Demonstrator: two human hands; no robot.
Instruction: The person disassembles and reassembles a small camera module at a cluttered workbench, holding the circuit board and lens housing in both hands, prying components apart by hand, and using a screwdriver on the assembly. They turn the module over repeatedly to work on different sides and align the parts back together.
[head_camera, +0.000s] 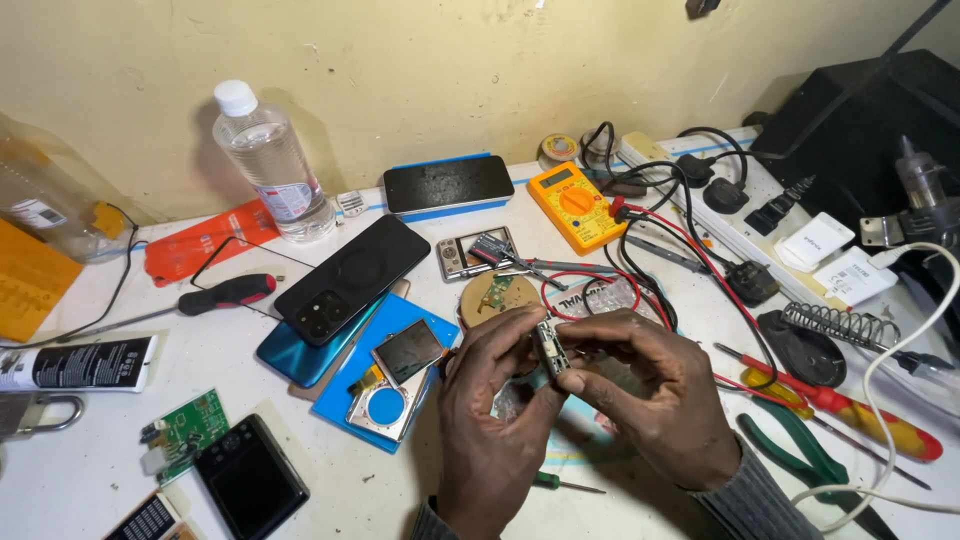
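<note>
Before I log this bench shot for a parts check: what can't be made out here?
Head view only:
- Small metal part: mostly covered by the left hand and right hand; kind unclear.
- Green pliers: jaws hidden behind the right wrist.
- White tube: cut off at left edge.
- Green circuit board: components too small.

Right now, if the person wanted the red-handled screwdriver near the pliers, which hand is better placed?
The right hand. It sits on the same side as the red-handled screwdriver, while the left hand would have to cross over. Both currently pinch the small circuit part.
</note>
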